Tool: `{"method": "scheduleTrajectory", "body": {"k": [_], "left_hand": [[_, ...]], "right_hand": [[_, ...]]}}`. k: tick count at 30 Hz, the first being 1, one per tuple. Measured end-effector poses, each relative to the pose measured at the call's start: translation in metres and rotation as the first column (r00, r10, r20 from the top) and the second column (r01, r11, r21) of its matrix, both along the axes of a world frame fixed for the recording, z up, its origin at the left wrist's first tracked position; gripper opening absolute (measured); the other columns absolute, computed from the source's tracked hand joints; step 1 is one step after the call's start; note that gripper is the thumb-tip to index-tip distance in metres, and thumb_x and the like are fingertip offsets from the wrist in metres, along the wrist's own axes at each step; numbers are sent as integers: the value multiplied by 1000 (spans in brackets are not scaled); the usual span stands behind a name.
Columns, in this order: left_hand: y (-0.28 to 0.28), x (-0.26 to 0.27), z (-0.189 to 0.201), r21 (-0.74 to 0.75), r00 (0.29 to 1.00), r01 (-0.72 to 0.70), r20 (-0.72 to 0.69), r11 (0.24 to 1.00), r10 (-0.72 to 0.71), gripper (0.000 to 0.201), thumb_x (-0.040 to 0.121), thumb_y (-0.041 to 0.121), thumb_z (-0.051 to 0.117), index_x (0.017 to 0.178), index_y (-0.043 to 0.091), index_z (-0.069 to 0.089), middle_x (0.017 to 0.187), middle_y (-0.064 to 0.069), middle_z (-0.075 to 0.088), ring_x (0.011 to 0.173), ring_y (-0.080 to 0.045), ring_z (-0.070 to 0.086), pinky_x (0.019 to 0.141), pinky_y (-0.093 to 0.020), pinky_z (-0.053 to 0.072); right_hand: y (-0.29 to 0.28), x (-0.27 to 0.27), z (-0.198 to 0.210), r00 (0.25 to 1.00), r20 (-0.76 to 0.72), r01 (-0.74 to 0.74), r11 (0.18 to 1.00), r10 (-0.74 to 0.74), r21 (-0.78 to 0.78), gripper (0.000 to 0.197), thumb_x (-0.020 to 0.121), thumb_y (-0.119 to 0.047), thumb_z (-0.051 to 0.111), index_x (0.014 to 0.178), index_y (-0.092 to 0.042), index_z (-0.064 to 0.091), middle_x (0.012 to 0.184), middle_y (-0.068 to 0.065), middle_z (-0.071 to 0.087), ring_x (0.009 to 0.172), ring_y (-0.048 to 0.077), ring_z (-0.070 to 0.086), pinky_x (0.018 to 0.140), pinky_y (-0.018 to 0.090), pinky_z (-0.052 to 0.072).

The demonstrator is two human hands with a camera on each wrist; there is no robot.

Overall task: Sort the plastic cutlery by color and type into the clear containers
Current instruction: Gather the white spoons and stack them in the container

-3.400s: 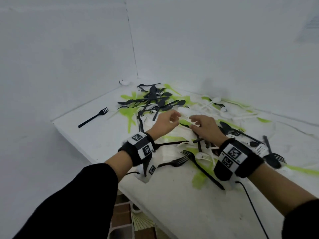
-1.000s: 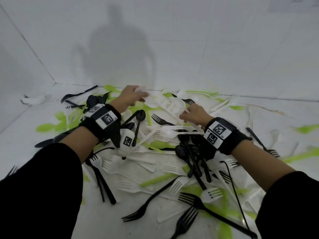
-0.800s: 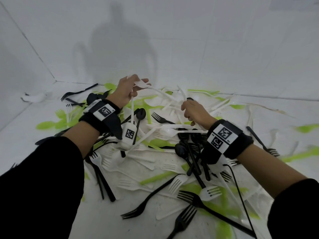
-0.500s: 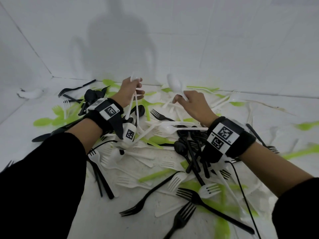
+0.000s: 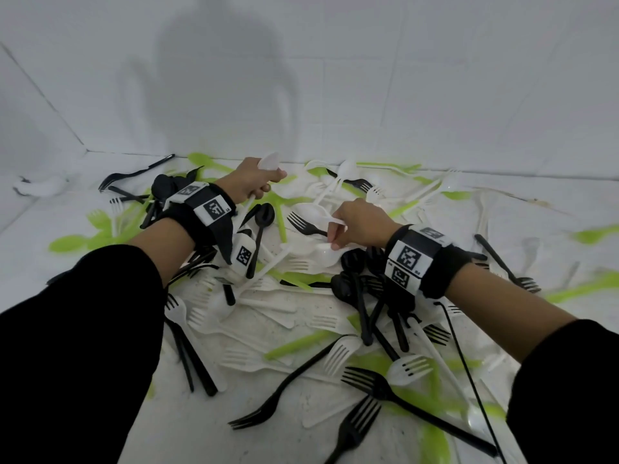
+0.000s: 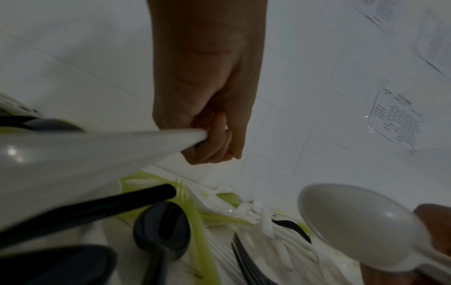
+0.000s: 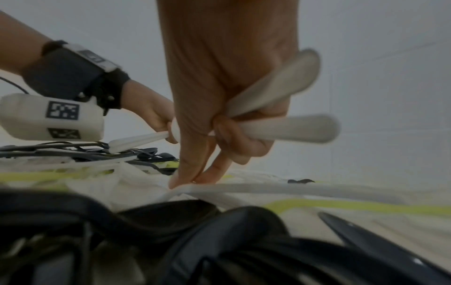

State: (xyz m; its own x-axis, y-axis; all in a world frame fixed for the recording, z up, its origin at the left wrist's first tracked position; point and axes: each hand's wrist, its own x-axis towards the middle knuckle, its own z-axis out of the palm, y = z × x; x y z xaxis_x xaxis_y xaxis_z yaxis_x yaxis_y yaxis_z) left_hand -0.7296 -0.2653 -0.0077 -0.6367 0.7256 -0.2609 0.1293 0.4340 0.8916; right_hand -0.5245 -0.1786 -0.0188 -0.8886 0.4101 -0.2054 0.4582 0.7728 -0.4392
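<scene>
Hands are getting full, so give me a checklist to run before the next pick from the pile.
1. Left hand grips white cutlery firmly: ok; fingers wrap the handles in the left wrist view.
2. Right hand holds its white spoons: ok; two are tucked under curled fingers.
3. Right fingertips reach the next white piece: ok, touching it.
4. Everything held is white: ok.
5. Everything held is one type: cannot tell.
6. Clear containers in reach: cannot tell, none in view.

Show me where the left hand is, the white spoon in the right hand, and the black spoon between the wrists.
left hand (image 5: 249,180), head view, back of hand
white spoon (image 6: 361,225), left wrist view, bowl
black spoon (image 5: 264,216), head view, bowl
</scene>
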Motion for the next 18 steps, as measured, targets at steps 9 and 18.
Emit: {"method": "scheduleTrajectory", "body": {"k": [9,18], "left_hand": [[7,0,-10,-84,982,-48,-185,995,31,23,88,12,59,109,7,53,74,-4,45,50,-13,37,30,-13,26],[13,-3,-21,-441,839,-63,-510,895,-192,72,82,50,64,123,-5,45,122,-21,56,113,-35,53,84,-33,42]], "right_hand": [[13,9,0,939,-244,155,930,-243,-332,11,79,-8,72,88,-4,69,65,-7,55,52,-12,52,51,3,36],[5,21,27,760,-526,290,924,-381,-250,18,94,-29,50,80,-19,48,61,-10,50,67,13,49,61,27,34]]}}
